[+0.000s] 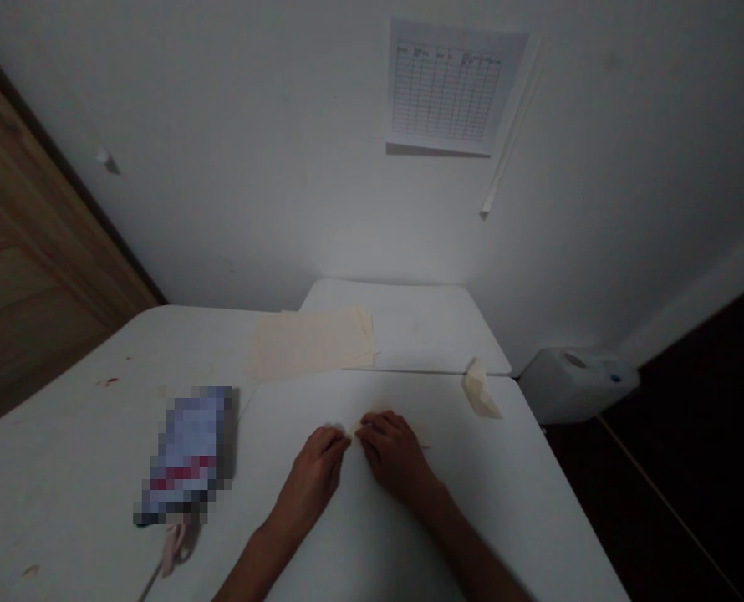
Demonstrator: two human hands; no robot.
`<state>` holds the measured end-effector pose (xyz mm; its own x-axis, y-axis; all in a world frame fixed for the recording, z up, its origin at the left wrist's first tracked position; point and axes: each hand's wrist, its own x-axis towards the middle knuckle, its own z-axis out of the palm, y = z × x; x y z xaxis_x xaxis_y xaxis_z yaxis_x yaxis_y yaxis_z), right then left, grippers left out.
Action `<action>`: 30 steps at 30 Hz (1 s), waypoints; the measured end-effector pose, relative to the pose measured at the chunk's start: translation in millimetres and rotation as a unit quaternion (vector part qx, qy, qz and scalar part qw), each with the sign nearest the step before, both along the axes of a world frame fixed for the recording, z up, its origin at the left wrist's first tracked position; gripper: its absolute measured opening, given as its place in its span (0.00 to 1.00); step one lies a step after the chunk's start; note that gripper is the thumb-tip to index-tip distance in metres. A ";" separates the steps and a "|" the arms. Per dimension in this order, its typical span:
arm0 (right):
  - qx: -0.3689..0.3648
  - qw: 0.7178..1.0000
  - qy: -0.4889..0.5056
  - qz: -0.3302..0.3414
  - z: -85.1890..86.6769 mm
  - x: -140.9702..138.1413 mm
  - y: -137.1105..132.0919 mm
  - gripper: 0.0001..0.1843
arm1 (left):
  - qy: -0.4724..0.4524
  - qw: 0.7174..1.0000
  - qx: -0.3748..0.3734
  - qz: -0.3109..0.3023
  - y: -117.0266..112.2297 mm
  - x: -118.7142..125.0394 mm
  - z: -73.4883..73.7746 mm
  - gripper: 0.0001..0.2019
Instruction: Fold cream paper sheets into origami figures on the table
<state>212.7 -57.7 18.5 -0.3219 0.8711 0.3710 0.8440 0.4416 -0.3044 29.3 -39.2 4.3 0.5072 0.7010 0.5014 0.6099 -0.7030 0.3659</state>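
The head view looks down on white folding tables pushed together in a corner of a room. The left hand [313, 478] and right hand [397, 456] rest near the middle of the nearest tabletop [503, 502], their fingertips closed on a small piece of cream paper [358, 430] between them, with a thin edge of it showing past the right hand. Near the far right corner of this tabletop sits a folded cream paper piece [480, 389], propped up rather than lying flat. Just beyond the far edge, a stack of cream paper sheets [313, 341] lies across the seam between the left-hand table [64, 468] and the far table [422, 322]. On the left-hand table, beside the nearest tabletop, is a pixelated packet [184, 456] that is too blurred to identify, with a pale pink strap [172, 548] at its near end; a small red mark [107, 382] stains the surface farther left. A wooden door [39, 251] stands at left, and a gridded paper chart [447, 84] is fixed to the white wall [234, 176]. A white plastic container [576, 385] sits past the tables' right side, above a dark floor [673, 477].
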 end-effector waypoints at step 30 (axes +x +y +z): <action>-0.043 0.996 -0.074 0.018 3.8 -2.4 0.4 0.21 | 0.140 0.987 0.084 -0.012 -28.1 -15.0 -7.3 0.16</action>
